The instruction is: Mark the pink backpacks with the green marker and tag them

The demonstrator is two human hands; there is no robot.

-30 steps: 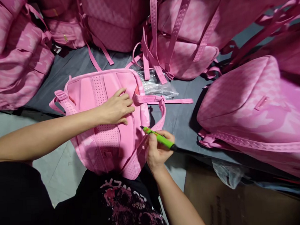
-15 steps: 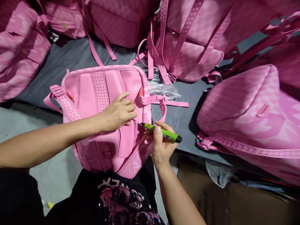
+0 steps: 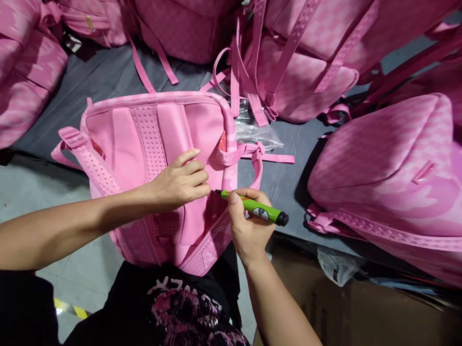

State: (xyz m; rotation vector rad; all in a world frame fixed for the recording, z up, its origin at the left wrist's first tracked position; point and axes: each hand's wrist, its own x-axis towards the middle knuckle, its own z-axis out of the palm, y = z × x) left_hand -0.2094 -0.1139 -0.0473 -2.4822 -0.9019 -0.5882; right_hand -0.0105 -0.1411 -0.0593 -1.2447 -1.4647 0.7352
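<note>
A pink backpack (image 3: 203, 120) lies with its padded back panel and shoulder straps facing up, its lower end against my body. My left hand (image 3: 181, 183) rests on the right half of that panel, fingers curled in and pressed on the fabric, seemingly pinching it. Between the fingers of my right hand (image 3: 250, 223) is a green marker pen (image 3: 261, 211) with black ends. Its dark tip points left, right beside my left fingertips. Whether the tip touches the fabric, I cannot tell.
The backpack rests partly on a grey-covered table (image 3: 108, 76). More pink backpacks stand at the back, such as a checkered one (image 3: 306, 62), and another lies at right (image 3: 376, 156). Clear plastic bags (image 3: 255, 128) lie beyond the backpack. A cardboard box (image 3: 324, 301) sits below the table edge.
The marker's tip has come slightly closer to my left fingers, and its rear end has swung a little right and down. My left hand keeps its curled grip. The view has shifted slightly.
</note>
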